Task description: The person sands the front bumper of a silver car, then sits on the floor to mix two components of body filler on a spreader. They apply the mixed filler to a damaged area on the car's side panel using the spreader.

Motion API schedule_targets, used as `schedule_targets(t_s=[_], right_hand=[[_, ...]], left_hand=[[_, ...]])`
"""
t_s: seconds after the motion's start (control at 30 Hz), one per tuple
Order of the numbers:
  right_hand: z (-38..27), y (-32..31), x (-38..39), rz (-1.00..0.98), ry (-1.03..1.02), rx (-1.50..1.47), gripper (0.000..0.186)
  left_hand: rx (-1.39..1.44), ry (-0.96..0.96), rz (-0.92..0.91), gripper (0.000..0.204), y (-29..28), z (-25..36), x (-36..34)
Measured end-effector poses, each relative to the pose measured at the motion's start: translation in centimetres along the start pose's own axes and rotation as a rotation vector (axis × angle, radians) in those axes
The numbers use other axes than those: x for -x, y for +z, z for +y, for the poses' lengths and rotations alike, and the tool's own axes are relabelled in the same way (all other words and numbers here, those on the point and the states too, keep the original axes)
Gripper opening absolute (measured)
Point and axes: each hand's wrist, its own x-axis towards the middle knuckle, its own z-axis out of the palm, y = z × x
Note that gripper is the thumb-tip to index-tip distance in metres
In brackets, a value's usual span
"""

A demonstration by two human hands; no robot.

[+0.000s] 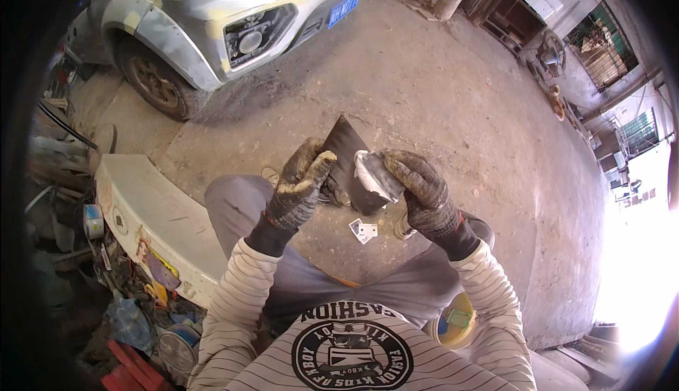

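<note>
— What does the gloved left hand (300, 189) hold?
— Its fingers pinch the edge of a dark flat scraper blade (344, 154), raised over the person's knees.
— And the right hand (424, 194)?
— Clenched around a grey-white wad of putty (373, 174) pressed against the blade. A silver car (226, 16) stands beyond on the concrete floor (453, 108).

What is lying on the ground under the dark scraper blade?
Below the dark scraper blade lie two playing cards on the concrete floor. The blade and gloved hands cover whatever is directly beneath.
</note>
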Motion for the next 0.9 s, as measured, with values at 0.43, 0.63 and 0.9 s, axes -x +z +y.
schedule_targets(t_s=[0.43,0.63,0.9], right_hand=[[-0.3,0.5,0.2,-0.020,0.241,0.176,0.062],[0.5,1.0,1.0,-0.097,0.285,0.470,0.051],[0.6,0.2,1.8,0.046,0.683,-0.263,0.036]], left_hand=[[-0.310,0.325,0.126,0.008,2.0,1.2,0.7],[-0.276,0.277,0.151,0.006,2.3,0.8,0.7],[0.137,0.039,0.048,0.019,2.1,-0.3,2.2]])
